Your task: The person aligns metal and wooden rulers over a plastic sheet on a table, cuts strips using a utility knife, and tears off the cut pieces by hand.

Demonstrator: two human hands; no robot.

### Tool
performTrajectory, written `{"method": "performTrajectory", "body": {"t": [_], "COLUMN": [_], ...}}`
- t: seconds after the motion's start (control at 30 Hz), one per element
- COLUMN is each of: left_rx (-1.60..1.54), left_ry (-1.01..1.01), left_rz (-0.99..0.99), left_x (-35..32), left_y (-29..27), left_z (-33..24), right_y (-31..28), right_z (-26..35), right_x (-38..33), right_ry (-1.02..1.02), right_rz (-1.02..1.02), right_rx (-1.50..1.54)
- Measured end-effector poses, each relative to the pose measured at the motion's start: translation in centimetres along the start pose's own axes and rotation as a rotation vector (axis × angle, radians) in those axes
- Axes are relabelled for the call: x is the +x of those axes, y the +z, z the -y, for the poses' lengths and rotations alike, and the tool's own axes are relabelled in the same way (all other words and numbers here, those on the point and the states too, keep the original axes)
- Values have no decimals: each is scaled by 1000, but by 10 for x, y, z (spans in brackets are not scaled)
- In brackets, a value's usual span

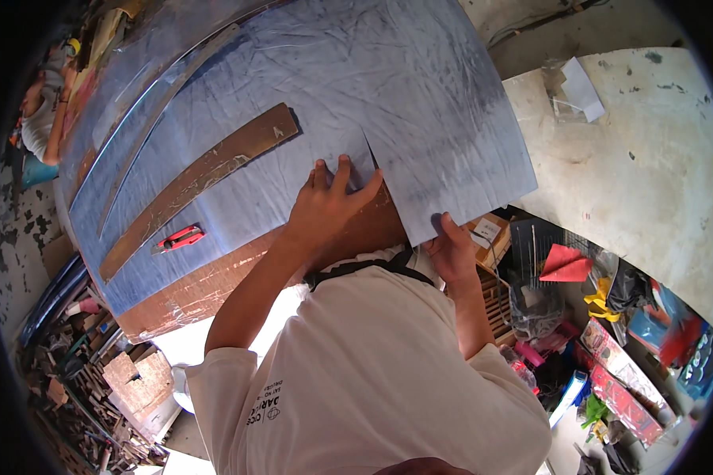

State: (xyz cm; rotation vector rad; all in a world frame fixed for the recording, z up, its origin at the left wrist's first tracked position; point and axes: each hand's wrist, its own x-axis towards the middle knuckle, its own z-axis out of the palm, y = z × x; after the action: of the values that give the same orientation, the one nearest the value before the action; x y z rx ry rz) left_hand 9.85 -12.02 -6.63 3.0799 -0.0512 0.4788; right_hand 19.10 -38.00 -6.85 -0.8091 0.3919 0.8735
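Note:
A creased blue-grey sheet (444,119) covers most of the brown work table (194,281). A slit runs through the sheet from its near edge, and brown table surface shows in the gap. My left hand (333,202) rests on the sheet left of the slit, fingers spread, its thumb reaching to the cut edge. At the near edge of the right-hand flap, my right hand (454,252) pinches the sheet, thumb on top and the other fingers mostly hidden. Left of my hands lie a curved brown strip (214,178) and a red utility knife (184,238).
A long thin curved strip (154,119) lies farther left on the sheet. At the right stands a pale, stained table (634,158) with white paper on it. Beneath are a red envelope-like piece (566,263) and mixed clutter. Scrap wood (139,380) lies lower left; another person (46,119) is at far left.

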Motion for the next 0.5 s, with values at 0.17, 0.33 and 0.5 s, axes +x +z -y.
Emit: {"method": "performTrajectory", "body": {"t": [0.17,0.33,0.5], "left_rx": [6,-18,-50], "left_ry": [-8,-2,-9], "left_rz": [8,44,44], "left_x": [0,-1,-2], "left_y": [-1,-3,-3], "left_z": [0,1,1], "right_y": [30,39,40], "right_z": [3,6,9], "right_x": [-6,-8,-10], "right_ry": [-64,-153,-147], "right_rz": [-84,-85,-59], "right_rx": [-146,-104,-104]}}
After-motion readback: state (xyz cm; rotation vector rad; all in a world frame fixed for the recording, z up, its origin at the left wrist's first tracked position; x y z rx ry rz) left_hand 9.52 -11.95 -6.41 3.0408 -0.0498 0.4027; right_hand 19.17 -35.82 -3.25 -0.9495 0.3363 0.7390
